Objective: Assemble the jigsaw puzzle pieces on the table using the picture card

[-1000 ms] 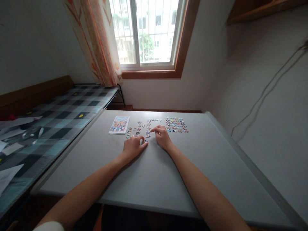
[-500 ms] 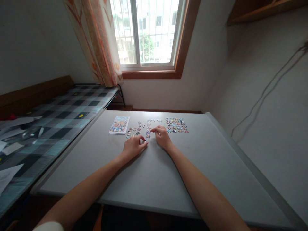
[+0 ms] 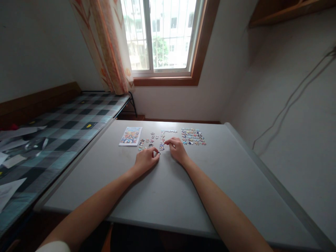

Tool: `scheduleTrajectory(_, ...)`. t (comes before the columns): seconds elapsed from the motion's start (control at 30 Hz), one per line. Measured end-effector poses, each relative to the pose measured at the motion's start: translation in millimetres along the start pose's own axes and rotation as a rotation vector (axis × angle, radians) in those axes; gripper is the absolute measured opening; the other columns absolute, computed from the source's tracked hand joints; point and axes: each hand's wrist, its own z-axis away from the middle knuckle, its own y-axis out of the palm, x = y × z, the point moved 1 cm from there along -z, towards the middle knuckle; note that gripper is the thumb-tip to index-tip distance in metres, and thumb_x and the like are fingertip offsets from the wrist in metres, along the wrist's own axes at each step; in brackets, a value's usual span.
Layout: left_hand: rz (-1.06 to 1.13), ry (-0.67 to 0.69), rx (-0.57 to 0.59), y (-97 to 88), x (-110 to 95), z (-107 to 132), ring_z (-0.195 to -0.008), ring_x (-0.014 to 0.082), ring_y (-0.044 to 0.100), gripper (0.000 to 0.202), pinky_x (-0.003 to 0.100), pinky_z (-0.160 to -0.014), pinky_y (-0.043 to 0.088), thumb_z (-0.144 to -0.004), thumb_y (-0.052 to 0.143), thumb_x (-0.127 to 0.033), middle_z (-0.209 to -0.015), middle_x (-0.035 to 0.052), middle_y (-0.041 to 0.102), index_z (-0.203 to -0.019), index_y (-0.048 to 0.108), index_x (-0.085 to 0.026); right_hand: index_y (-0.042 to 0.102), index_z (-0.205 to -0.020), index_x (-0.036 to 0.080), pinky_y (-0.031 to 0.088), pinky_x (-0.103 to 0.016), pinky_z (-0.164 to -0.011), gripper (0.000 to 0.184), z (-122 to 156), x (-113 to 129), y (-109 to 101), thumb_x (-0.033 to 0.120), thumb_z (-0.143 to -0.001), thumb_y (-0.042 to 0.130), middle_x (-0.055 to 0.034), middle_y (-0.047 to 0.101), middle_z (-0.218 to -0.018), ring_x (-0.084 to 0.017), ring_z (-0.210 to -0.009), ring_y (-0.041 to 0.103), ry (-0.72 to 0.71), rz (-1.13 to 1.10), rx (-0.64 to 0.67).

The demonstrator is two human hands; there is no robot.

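Observation:
My left hand (image 3: 147,157) pinches a small dark puzzle piece (image 3: 159,153) between thumb and fingertips, just above the table. Right of it, my right hand (image 3: 176,148) rests on the table with its index finger stretched toward the joined puzzle edge (image 3: 162,142); the other fingers are curled and partly hidden. This joined edge runs up from a purple corner and turns right along the top. Several loose puzzle pieces (image 3: 151,141) lie between it and the picture sheet (image 3: 130,136), some partly behind my left hand.
A block of many loose pieces (image 3: 193,136) lies to the right on the grey table (image 3: 157,196). Left of the table stands a bed with a checked cover (image 3: 70,120), papers and a clear plastic bag on it. A window (image 3: 168,35) and curtain are ahead.
My left hand has drawn slightly left and its fingertips have come closer together around the piece. My right hand has stayed in place.

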Motion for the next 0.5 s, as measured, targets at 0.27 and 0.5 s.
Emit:
scheduleTrajectory(0.27, -0.024, 0.019, 0.019, -0.9, -3.5, 1.3, -0.065, 0.0152, 0.058, 0.026, 0.024, -0.056, 0.032, -0.081, 0.050, -0.043, -0.070, -0.0012, 0.065, -0.096, 0.063, -0.026, 0.070, -0.078, 0.021, 0.039, -0.032, -0.084, 0.031, -0.2, 1.4, -0.4, 0.005, -0.078, 0.042, -0.0038, 0.063, -0.079, -0.018, -0.085, 0.052, -0.005, 0.014, 0.011)
scheduleTrajectory(0.5, 0.006, 0.037, 0.033, -0.8, 1.1, -1.2, -0.065, 0.0142, 0.058, 0.025, 0.024, -0.056, 0.032, -0.082, 0.051, -0.042, -0.071, -0.0015, 0.065, -0.096, 0.063, -0.025, 0.069, -0.076, 0.021, 0.039, -0.032, -0.082, 0.031, -0.3, 0.8, 0.0, 0.004, -0.078, 0.044, -0.0037, 0.063, -0.077, -0.018, -0.083, 0.052, -0.017, 0.009, 0.005)
